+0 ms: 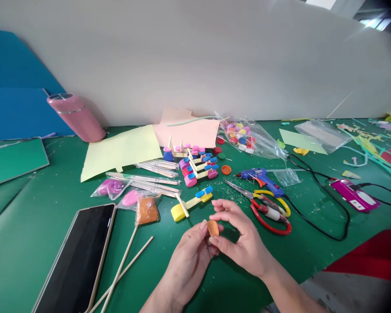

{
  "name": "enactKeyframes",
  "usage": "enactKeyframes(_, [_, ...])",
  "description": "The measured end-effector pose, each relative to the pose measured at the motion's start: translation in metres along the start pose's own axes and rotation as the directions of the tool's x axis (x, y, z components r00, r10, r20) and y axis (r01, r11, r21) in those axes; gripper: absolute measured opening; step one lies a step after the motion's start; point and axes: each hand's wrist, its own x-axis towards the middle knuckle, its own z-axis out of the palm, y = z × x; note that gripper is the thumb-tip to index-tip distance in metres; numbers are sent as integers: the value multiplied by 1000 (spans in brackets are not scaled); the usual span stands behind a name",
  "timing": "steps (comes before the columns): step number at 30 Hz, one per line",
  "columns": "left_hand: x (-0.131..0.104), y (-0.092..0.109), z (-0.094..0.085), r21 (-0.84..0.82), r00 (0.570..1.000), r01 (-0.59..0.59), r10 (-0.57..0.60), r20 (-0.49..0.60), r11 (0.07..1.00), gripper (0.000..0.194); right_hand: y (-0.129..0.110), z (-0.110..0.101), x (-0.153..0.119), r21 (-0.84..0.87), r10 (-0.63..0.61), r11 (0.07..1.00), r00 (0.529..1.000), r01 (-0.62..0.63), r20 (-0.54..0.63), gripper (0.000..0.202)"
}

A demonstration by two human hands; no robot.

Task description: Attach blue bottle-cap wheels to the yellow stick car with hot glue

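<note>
A small flattened piece of orange clay (213, 228) is held between both hands near the front of the table. My left hand (191, 252) pinches its left edge with the thumb, the other fingers curled beneath. The thumb of my right hand (239, 237) touches its lower right side, with the fingers bent above it. Just beyond the hands lies a yellow stick-and-clay piece (192, 203) with blue ovals on top. Farther back stand several similar pink and blue pieces (198, 167). A bag of orange clay (147, 211) rests to the left.
A phone (78, 261) and two crossed sticks (127, 265) lie at the left. On the right are scissors (270, 208), a blue glue gun (262, 179) with its cord, and a magenta power strip (355, 195). A pink bottle (80, 117) stands behind, near bagged bottle caps (243, 137).
</note>
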Motion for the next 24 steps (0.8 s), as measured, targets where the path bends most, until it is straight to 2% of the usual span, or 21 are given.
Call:
enactKeyframes(5, [-1, 0, 2, -64, 999, -15, 13, -32, 998, 14, -3, 4, 2, -3, -32, 999, 999, 32, -11, 31])
enactKeyframes(8, [-1, 0, 2, -65, 1000, -21, 20, -11, 998, 15, -6, 2, 4, 23, -39, 999, 999, 39, -6, 33])
enactKeyframes(13, [0, -1, 1, 28, 997, -54, 52, 55, 998, 19, -11, -4, 5, 6, -10, 1000, 999, 10, -32, 19])
enactKeyframes(19, [-1, 1, 2, 152, 991, -113, 102, 81, 982, 19, -15, -11, 8, -61, 13, 998, 1000, -12, 25, 15])
enactKeyframes(24, [-2, 0, 2, 188, 990, -123, 107, 91, 975, 21, -18, -13, 10, -37, 72, 997, 995, -69, 67, 12])
